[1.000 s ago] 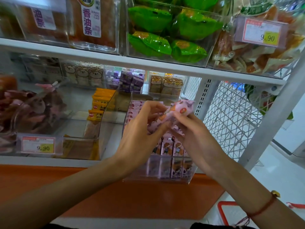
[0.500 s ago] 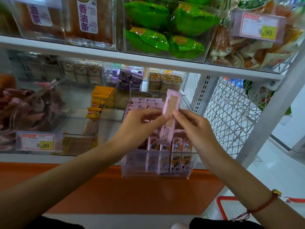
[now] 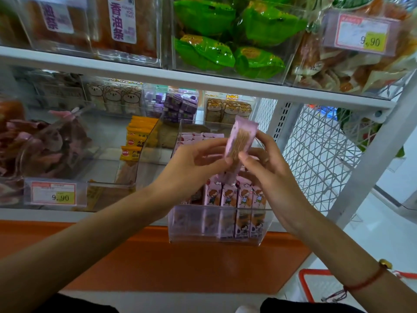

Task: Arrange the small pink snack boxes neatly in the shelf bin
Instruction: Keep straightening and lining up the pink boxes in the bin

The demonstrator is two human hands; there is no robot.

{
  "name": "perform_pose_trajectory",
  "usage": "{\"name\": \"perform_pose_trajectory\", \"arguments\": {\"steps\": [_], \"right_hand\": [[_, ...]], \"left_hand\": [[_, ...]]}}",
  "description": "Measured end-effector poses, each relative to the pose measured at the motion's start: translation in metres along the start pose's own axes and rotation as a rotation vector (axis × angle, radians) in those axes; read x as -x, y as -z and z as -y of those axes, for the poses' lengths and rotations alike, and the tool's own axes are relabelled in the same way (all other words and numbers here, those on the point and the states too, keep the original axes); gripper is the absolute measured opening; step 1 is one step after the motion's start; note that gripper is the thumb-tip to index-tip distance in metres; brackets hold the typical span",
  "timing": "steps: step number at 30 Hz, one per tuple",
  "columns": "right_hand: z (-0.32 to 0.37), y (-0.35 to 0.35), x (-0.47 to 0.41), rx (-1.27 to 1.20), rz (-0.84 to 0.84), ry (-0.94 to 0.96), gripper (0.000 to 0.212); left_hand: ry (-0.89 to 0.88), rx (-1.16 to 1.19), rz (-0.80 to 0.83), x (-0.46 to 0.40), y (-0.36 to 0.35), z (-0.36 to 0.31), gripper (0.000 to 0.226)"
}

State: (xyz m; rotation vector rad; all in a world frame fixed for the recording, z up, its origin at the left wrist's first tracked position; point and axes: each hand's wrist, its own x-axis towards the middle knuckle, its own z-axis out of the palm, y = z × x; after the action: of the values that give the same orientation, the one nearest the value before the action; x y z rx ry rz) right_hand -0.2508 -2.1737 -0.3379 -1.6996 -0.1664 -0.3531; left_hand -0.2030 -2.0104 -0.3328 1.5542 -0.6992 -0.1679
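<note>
Pink snack box, pinched between left hand and right hand, hovers above the clear shelf bin; next, judged: lower it upright toward 6 o'clock beside the standing boxes.

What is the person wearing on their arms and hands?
Both forearms are bare, with no sleeves in view. The left hand wears nothing. The right hand wears nothing either, but a thin red string bracelet with a small gold bead circles that wrist, its knotted dark ends hanging below. No rings or gloves are visible.
</note>
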Motion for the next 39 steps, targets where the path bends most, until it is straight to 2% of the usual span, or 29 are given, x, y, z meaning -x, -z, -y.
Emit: {"name": "perform_pose_trajectory", "arguments": {"steps": [2, 4, 9, 11, 13, 14, 19, 22, 24, 26, 29, 33, 37, 39], "right_hand": [[0.0, 0.0, 0.002, 0.02, 0.045, 0.097, 0.036], [-0.001, 0.002, 0.002, 0.01, 0.063, 0.145, 0.037], [-0.001, 0.001, 0.003, 0.066, 0.073, 0.162, 0.039], [-0.001, 0.002, 0.003, 0.119, 0.041, 0.142, 0.055], [-0.002, 0.0, 0.004, 0.158, 0.02, 0.125, 0.079], [-0.001, -0.001, 0.005, 0.166, 0.016, 0.127, 0.083], [0.002, -0.008, 0.007, 0.216, -0.025, 0.233, 0.038], [0.003, -0.003, 0.005, 0.2, -0.026, 0.207, 0.034], [0.002, 0.002, 0.004, 0.118, -0.012, 0.119, 0.036], [0.001, 0.007, 0.001, -0.119, 0.0, -0.029, 0.04], [0.003, 0.016, -0.003, -0.348, -0.062, -0.136, 0.042], [0.002, 0.018, -0.004, -0.242, -0.169, -0.115, 0.056], [0.003, 0.019, -0.006, -0.156, -0.232, -0.03, 0.061], [0.005, 0.019, -0.006, -0.144, -0.224, 0.018, 0.056]], "left_hand": [[-0.117, -0.056, -0.018, 0.001, 0.0, -0.002, 0.037], [-0.172, -0.106, -0.018, 0.002, -0.001, -0.002, 0.038], [-0.183, -0.139, -0.018, 0.002, -0.001, 0.001, 0.04], [-0.166, -0.092, -0.044, 0.001, -0.001, 0.001, 0.038], [-0.139, -0.014, -0.099, 0.0, -0.002, 0.0, 0.034], [-0.124, 0.024, -0.123, 0.0, -0.003, 0.0, 0.033], [-0.07, 0.053, -0.162, 0.001, -0.005, 0.001, 0.056], [-0.099, 0.047, -0.189, 0.0, 0.003, -0.002, 0.072], [-0.138, -0.052, -0.142, -0.001, 0.008, -0.005, 0.063], [-0.175, -0.191, -0.07, 0.0, 0.009, -0.006, 0.047], [-0.225, -0.322, -0.042, 0.001, 0.01, -0.007, 0.044], [-0.258, -0.429, -0.076, 0.002, 0.009, -0.006, 0.041], [-0.256, -0.347, -0.166, 0.001, 0.009, -0.002, 0.04], [-0.259, -0.29, -0.184, 0.0, 0.008, 0.0, 0.035]]}}
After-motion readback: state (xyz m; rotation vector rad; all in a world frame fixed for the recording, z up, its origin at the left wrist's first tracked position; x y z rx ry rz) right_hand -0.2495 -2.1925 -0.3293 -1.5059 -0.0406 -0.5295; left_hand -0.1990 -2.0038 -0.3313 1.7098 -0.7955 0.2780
